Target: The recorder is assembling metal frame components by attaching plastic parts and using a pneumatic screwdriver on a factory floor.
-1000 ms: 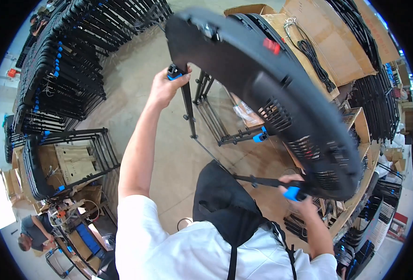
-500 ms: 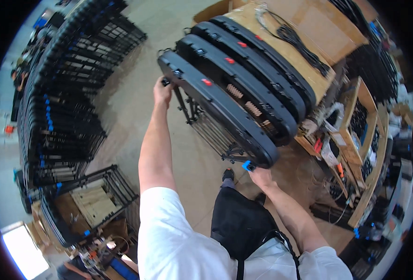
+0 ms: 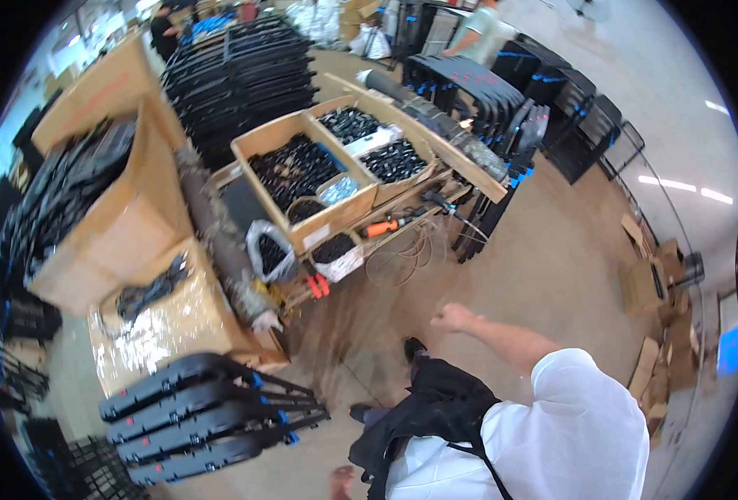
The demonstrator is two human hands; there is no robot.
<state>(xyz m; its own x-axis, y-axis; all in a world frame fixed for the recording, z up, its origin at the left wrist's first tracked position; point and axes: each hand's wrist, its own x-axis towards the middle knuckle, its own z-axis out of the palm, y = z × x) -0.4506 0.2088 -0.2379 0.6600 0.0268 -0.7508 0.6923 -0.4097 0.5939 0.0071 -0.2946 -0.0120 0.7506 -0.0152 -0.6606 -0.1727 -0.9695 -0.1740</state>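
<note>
My right hand is held out over the bare floor with its fingers curled in, and nothing shows in it. My left hand is at the lower edge, partly cut off and blurred, so its fingers cannot be made out. To its left several black rounded panels with folded legs lean side by side on the floor, apart from the hand. Ahead of my right hand is a wooden workbench with an open wooden bin of small black parts. An orange-handled tool and red-handled pliers are at the bench's near edge.
A shiny taped carton stands beside the panels, with a big open carton of black parts behind. Stacked black frames rise at the back. Another person stands beyond upright black frames. A loose cable hangs off the bench.
My view has swung right, from the black panels toward the workbench. Both hands have let go of the nearest panel, which my hands gripped at its two ends before.
</note>
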